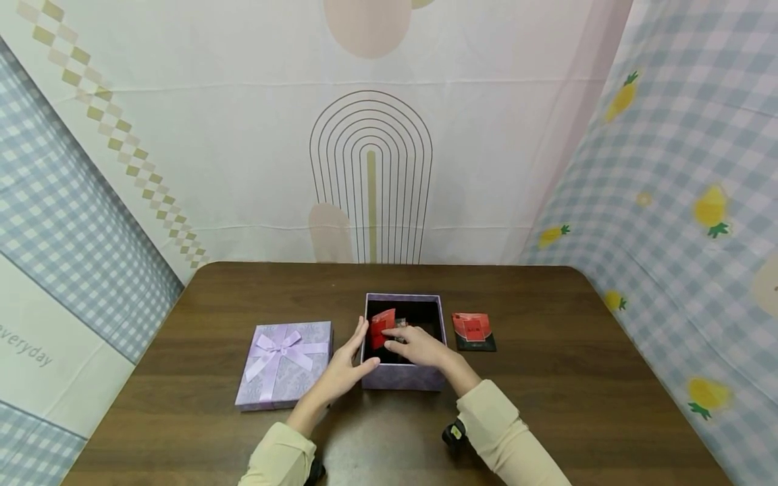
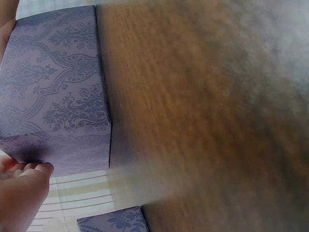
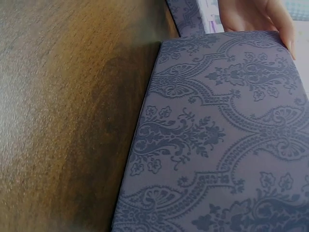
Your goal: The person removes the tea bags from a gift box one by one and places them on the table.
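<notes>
1. Head view: both hands at the open purple box [image 1: 404,375] in the middle of the counter [image 1: 547,405].
2. Right hand [image 1: 419,345] reaching over the near wall into the dark interior, fingers curled at a red packet [image 1: 382,328] standing tilted inside; firm pinch or mere touch, cannot tell.
3. Left hand [image 1: 346,368] flat against the box's outer left wall, fingers straight, thumb on the near corner, gripping nothing.
4. Left of the left hand, just beside it: purple lid [image 1: 284,363] with a ribbon bow, lying flat on the counter.
5. Right of the right hand, just past the box wall: second red packet [image 1: 471,326] lying on a dark card [image 1: 480,344].
6. Left wrist view: patterned box wall [image 2: 53,92] filling the left side, fingertips [image 2: 34,168] touching its lower edge, blurred wood beyond.
7. Right wrist view: same patterned wall [image 3: 227,140] close up, the left hand [image 3: 256,14] at its far edge.
</notes>
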`<state>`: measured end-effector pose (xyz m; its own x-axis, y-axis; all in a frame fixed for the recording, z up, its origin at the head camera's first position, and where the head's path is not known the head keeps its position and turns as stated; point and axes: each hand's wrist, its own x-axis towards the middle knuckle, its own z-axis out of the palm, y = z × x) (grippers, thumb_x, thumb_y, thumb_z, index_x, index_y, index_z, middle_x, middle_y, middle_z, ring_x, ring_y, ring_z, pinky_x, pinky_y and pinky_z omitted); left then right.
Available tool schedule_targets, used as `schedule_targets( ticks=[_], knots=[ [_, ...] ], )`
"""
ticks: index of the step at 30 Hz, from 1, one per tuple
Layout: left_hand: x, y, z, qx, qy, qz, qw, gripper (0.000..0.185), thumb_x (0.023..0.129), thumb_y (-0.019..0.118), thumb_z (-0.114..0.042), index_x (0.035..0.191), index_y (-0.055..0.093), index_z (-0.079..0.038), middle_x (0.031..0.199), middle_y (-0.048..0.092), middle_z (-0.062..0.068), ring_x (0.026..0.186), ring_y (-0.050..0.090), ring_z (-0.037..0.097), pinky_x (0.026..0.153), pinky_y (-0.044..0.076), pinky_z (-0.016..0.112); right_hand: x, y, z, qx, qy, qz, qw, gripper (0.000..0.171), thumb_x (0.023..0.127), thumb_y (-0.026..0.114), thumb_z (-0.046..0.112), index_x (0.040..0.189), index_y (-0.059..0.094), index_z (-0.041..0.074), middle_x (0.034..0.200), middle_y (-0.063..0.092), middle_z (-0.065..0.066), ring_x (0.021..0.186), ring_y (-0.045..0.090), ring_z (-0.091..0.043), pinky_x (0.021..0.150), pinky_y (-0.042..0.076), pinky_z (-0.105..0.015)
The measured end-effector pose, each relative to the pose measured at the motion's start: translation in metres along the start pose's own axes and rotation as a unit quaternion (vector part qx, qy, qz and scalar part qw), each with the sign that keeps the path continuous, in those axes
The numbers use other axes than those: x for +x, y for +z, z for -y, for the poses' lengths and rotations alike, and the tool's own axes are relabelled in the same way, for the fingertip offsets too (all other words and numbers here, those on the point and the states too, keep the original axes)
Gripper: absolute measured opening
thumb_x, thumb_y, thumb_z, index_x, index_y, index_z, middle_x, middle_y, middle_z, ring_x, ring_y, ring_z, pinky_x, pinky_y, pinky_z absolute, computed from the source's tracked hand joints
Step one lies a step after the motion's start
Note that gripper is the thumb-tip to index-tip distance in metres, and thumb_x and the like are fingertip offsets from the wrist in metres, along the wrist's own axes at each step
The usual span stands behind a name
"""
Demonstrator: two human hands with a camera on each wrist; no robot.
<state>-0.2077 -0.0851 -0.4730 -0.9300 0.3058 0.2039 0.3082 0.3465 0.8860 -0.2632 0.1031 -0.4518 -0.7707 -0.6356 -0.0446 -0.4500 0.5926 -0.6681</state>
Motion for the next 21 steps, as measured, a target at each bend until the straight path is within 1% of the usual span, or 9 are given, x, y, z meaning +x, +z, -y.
schedule_targets(
  ticks=[2,4,7,9,11,13,16,19,21],
  knots=[
    [-0.002,-0.002,-0.01,-0.005,-0.001,0.002,1.0,0.069,0.083,0.061,-0.002,0.14,0.023,0.008,0.148,0.013,0.021,0.135,0.019,0.032,0.107,0.017,0.048,0.0,0.0,-0.001,0.007,0.003,-0.026,1.0,0.038,0.092,0.051,0.018,0.124,0.054,-0.002,0.087,0.065,-0.009,0.065,0.052,-0.011,0.064,0.046,-0.028],
    [-0.004,-0.004,-0.02,-0.008,-0.001,0.005,1.0,0.068,0.083,0.061,-0.001,0.139,0.023,0.01,0.147,0.012,0.024,0.134,0.019,0.033,0.107,0.017,0.049,0.0,0.0,-0.001,0.02,0.006,-0.048,0.999,0.037,0.091,0.053,0.015,0.124,0.055,-0.002,0.071,0.061,-0.008,0.06,0.055,-0.014,0.055,0.042,-0.024],
    [-0.005,-0.006,-0.028,-0.003,-0.004,0.011,0.9999,0.068,0.083,0.06,-0.001,0.139,0.022,0.01,0.147,0.012,0.024,0.134,0.018,0.032,0.107,0.016,0.049,0.0,0.0,-0.001,0.044,0.01,-0.076,0.996,0.036,0.088,0.056,0.009,0.122,0.056,-0.003,0.063,0.059,-0.01,0.061,0.061,-0.022,0.048,0.041,-0.021],
    [-0.005,-0.007,-0.03,-0.001,-0.005,0.012,0.9999,0.068,0.084,0.06,-0.001,0.139,0.022,0.011,0.147,0.012,0.024,0.134,0.019,0.033,0.107,0.017,0.048,-0.001,-0.001,0.0,0.057,0.013,-0.089,0.994,0.035,0.087,0.056,0.005,0.121,0.056,-0.004,0.064,0.06,-0.011,0.063,0.063,-0.026,0.047,0.042,-0.021],
    [-0.005,-0.007,-0.03,-0.001,-0.005,0.012,0.9999,0.068,0.083,0.06,-0.001,0.139,0.022,0.011,0.147,0.013,0.024,0.134,0.019,0.033,0.107,0.017,0.049,-0.002,-0.001,0.002,0.059,0.017,-0.105,0.993,0.035,0.085,0.057,0.001,0.12,0.057,-0.003,0.065,0.061,-0.009,0.062,0.063,-0.024,0.047,0.042,-0.021],
    [-0.005,-0.007,-0.029,-0.003,-0.003,0.012,0.9999,0.068,0.084,0.06,-0.002,0.139,0.022,0.011,0.147,0.013,0.024,0.134,0.02,0.033,0.107,0.017,0.049,-0.004,-0.002,0.003,0.059,0.018,-0.119,0.991,0.035,0.084,0.056,-0.002,0.119,0.058,-0.003,0.065,0.061,-0.006,0.058,0.06,-0.02,0.045,0.041,-0.021],
    [-0.005,-0.007,-0.028,-0.006,-0.002,0.013,0.9999,0.068,0.084,0.06,-0.002,0.139,0.022,0.011,0.147,0.012,0.024,0.134,0.02,0.034,0.107,0.016,0.048,-0.006,-0.002,0.004,0.055,0.016,-0.141,0.988,0.037,0.082,0.054,-0.004,0.118,0.059,-0.002,0.067,0.056,-0.004,0.051,0.05,-0.011,0.043,0.037,-0.02],
    [-0.005,-0.007,-0.028,-0.008,-0.005,0.017,0.9998,0.068,0.085,0.059,-0.002,0.139,0.021,0.01,0.147,0.011,0.023,0.134,0.019,0.034,0.108,0.016,0.047,-0.008,-0.002,0.002,0.058,0.011,-0.177,0.982,0.038,0.081,0.054,-0.005,0.118,0.06,0.0,0.079,0.058,-0.007,0.048,0.041,-0.007,0.044,0.035,-0.02],
    [-0.005,-0.008,-0.028,-0.008,-0.007,0.019,0.9998,0.068,0.085,0.059,-0.002,0.139,0.02,0.01,0.147,0.01,0.023,0.134,0.018,0.033,0.108,0.015,0.047,-0.009,-0.002,0.001,0.062,0.007,-0.207,0.976,0.038,0.08,0.054,-0.006,0.117,0.061,0.002,0.09,0.061,-0.01,0.047,0.038,-0.006,0.044,0.035,-0.02]
  ],
)
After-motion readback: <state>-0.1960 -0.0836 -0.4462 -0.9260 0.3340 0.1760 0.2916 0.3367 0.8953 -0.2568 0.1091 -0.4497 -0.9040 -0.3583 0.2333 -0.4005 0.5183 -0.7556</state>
